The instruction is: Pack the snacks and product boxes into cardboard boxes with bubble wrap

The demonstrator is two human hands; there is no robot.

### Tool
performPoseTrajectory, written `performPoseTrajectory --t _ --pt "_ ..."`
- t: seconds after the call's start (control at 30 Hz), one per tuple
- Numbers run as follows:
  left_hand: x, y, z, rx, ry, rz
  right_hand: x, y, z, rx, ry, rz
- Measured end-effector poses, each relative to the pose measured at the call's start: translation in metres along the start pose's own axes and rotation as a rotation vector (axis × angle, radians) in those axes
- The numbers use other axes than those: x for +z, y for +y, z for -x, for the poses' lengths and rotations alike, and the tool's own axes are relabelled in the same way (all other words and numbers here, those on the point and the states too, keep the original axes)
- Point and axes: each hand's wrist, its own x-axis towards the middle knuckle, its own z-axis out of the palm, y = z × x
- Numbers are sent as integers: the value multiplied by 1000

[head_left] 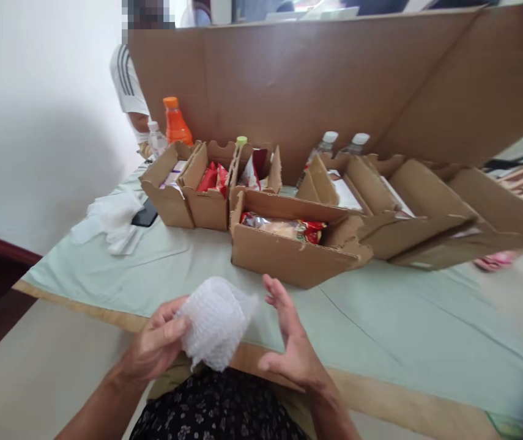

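A bundle of clear bubble wrap [218, 321] is pinched at its left edge by my left hand [163, 339], above the table's front edge. Whether anything is wrapped inside it cannot be made out. To the right of the bundle, my right hand [291, 342] is apart from it, thumb and fingers spread, holding nothing. Beyond both hands, a cardboard box [284, 260] lies on the table with a red and clear food packet [284, 229] in it.
Several open cardboard bins [210, 205] line the table, some holding red packets. Bottles, including an orange bottle [177, 125], stand behind them before a tall cardboard panel [289, 91]. White wrapping sheets [109, 220] and a dark phone [145, 214] lie at left. A person's sleeve [126, 76] shows behind.
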Motion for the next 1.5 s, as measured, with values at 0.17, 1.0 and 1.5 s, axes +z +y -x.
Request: performPoseTrajectory --t 0.17,1.0,1.5 --pt "3 -34 -13 -89 -63 -3 -4 -6 7 227 -189 -336" --pt "13 -73 -70 766 150 -1524 -105 11 2 420 -53 604" --pt "-11 -47 -69 387 295 -949 -131 -2 10 381 -58 649"
